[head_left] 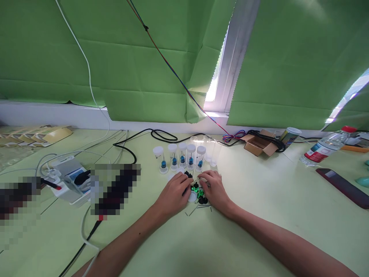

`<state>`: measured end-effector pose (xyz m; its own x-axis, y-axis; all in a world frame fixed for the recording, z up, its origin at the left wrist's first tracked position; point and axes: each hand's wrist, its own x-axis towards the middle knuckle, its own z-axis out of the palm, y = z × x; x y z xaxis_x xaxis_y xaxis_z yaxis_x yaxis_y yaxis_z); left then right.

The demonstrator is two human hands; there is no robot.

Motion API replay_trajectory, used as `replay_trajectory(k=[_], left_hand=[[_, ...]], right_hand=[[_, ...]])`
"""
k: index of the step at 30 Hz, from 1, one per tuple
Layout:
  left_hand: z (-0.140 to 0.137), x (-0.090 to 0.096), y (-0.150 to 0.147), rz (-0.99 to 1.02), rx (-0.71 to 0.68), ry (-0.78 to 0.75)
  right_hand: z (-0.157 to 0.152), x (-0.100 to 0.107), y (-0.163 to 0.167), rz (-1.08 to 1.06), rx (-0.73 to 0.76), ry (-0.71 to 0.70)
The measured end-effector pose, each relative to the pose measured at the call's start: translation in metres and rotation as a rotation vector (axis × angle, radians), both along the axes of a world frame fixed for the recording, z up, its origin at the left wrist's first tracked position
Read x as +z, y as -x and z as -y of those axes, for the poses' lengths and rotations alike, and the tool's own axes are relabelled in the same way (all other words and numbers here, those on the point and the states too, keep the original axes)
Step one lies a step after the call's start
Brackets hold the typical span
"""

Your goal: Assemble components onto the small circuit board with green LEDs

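Green coverings hang behind a pale table. On it the left hand and the right hand curl inward around small green parts, with round black pieces close by. From here I can't tell whether either hand grips anything; its own fingers hide that. Capped tubes stand just beyond, and bent metal rods lie on the near side. Pieces this little call, I'd judge, for a light fingertip touch, steadied wrists and an unhurried pace.
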<state>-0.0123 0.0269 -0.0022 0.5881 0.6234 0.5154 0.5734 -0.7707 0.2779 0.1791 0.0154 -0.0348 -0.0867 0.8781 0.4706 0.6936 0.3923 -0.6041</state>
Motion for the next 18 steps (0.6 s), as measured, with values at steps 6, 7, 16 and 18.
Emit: replay_trajectory(k=[6,7,16,18], left_hand=[[-0.0059,-0.0030,0.0009,0.057,0.071,-0.087],[-0.0062,-0.0034,0.0008,0.066,0.076,-0.093],[-0.0077,-0.0072,0.0013,0.093,0.116,-0.076],[-0.0079,-0.0075,0.0012,0.100,0.117,-0.074]], right_hand=[[-0.0013,-0.0008,0.0003,-0.007,0.005,0.017],[-0.0012,-0.0004,0.0006,-0.005,0.007,0.022],[0.0007,0.0053,0.0020,-0.021,0.022,0.067],[0.0007,0.0061,0.0022,-0.032,0.025,0.077]])
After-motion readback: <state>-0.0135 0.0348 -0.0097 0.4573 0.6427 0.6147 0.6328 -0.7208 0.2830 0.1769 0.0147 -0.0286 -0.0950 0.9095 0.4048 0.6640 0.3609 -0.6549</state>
